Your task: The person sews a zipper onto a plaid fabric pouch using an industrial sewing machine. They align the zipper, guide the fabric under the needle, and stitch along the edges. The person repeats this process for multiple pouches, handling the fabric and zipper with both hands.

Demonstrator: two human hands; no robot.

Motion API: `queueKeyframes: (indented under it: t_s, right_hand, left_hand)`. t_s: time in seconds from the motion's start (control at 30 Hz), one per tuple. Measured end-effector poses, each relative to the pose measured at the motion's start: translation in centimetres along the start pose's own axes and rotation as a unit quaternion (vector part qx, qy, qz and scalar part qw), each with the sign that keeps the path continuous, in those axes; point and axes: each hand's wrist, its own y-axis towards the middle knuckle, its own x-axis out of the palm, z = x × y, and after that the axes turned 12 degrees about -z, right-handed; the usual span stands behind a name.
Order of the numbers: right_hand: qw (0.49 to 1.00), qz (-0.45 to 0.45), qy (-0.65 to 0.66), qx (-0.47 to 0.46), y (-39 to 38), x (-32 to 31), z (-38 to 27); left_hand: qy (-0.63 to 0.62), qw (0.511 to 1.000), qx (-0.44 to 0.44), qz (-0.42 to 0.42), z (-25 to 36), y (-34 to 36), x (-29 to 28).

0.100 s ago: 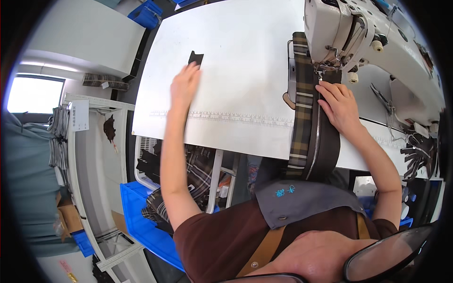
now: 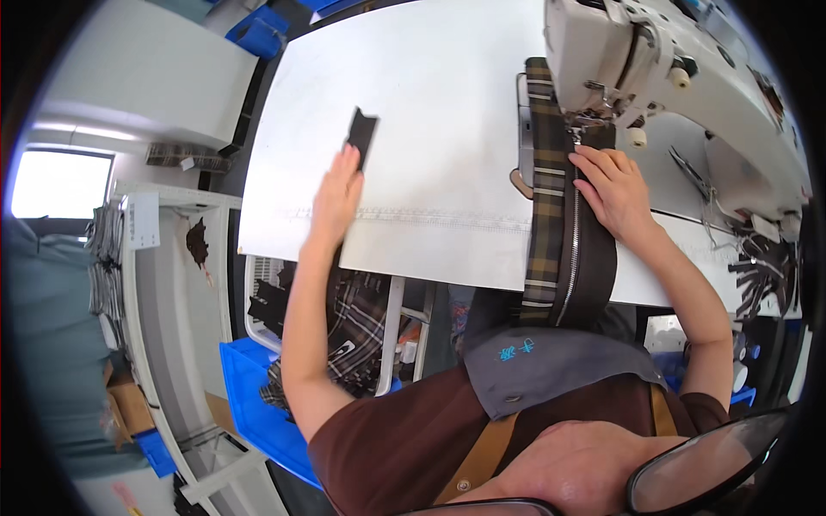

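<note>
On the left of the white table, my left hand [image 2: 338, 196] lies with fingers stretched out over the near end of a dark fabric strip [image 2: 364, 131]. The strip's notched far end sticks out beyond the fingertips. Close below the presser foot [image 2: 578, 133] of the sewing machine [image 2: 589, 52], my right hand [image 2: 615, 193] rests with its fingers spread on dark cloth. A metal zipper [image 2: 575, 249] runs lengthwise along this piece, beside a plaid fabric band [image 2: 543, 206]. The piece hangs over the near table edge toward my lap.
A ruler scale [image 2: 439, 218] is printed across the white table [image 2: 430, 103]. Thread snips [image 2: 688, 170] lie right of the machine, with dark strips [image 2: 766, 271] bunched farther right. Below the table stand a basket of plaid and dark fabric [image 2: 361, 318] and a blue bin [image 2: 245, 396].
My left hand has come nearer to me, and the dark strip has slid the same way, showing more of its length. My right hand stays on the zipper piece. The view has shifted slightly.
</note>
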Motion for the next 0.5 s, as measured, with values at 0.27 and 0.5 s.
queueKeyframes:
  t_s: [0.27, 0.5]
  right_hand:
    - [0.999, 0.029, -0.025, 0.006, -0.4, 0.6, 0.2]
    - [0.999, 0.039, -0.024, 0.007, -0.2, 0.7, -0.1]
  left_hand:
    - [0.119, 0.953, 0.188, -0.205, 15.8, -10.0, -0.7]
    - [0.056, 0.95, 0.295, -0.085, 11.7, -7.5, 2.8]
